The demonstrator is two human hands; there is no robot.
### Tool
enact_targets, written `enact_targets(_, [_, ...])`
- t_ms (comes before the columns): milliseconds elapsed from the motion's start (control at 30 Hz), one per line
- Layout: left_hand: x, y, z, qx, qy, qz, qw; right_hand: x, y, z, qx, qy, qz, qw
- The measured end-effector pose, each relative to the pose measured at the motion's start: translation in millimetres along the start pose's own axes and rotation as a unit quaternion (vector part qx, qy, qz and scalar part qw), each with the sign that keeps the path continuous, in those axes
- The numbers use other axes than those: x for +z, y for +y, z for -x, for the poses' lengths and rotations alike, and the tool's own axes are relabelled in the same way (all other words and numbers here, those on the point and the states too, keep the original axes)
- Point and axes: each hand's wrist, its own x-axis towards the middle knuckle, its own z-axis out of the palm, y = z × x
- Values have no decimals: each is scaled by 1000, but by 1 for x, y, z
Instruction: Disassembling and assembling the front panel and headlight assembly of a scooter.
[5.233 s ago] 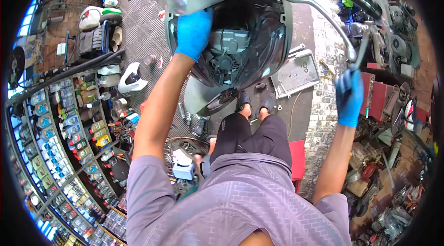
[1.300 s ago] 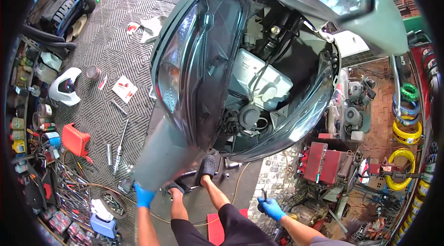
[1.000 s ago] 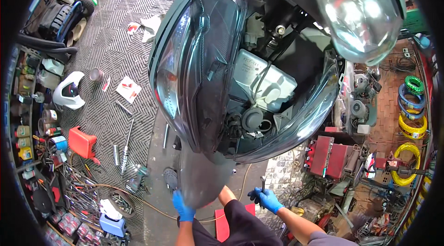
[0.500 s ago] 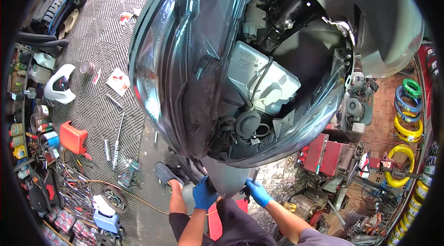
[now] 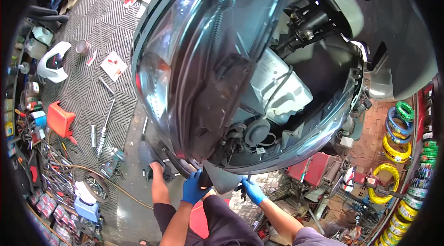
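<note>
The front of a scooter [image 5: 203, 75] fills the middle, its dark lamp assembly around an exposed pale reservoir [image 5: 282, 91]. A pointed grey body panel [image 5: 221, 176] hangs at its bottom. My left hand [image 5: 194, 186], in a blue glove, is closed on the left edge of this panel, beside dark trim. My right hand [image 5: 253, 191], also gloved, is at the panel's right edge, closed on a small dark tool [image 5: 243, 193], partly hidden.
An upper cover [image 5: 393, 47] overhangs the right. Scattered tools [image 5: 106, 130], a red plastic part [image 5: 60, 119] and a white shell [image 5: 53, 61] lie on the left floor. A red toolbox [image 5: 314, 167] and coloured hose coils [image 5: 384, 181] stand right; my foot [image 5: 150, 156] is below.
My left hand has moved right and up along the grey panel. My right hand has moved in to its edge with the tool. The view has shifted closer over the scooter's front.
</note>
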Motion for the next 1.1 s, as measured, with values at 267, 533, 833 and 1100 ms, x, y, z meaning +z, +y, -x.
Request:
enact_targets(267, [-17,5,-25,70,-42,-11,997,19,23,3,13,80,-40,996])
enact_targets(533, [-28,-3,-37,87,-98,-1,991,35,35,-3,-41,142,-95,984])
enact_targets(833, [-21,-29,-48,141,-194,-65,969,36,54,-15,-18,152,-86,984])
enact_targets(1100, [-22,-23,-51,152,-172,79,970,40,38,-4,-32,161,-83,983])
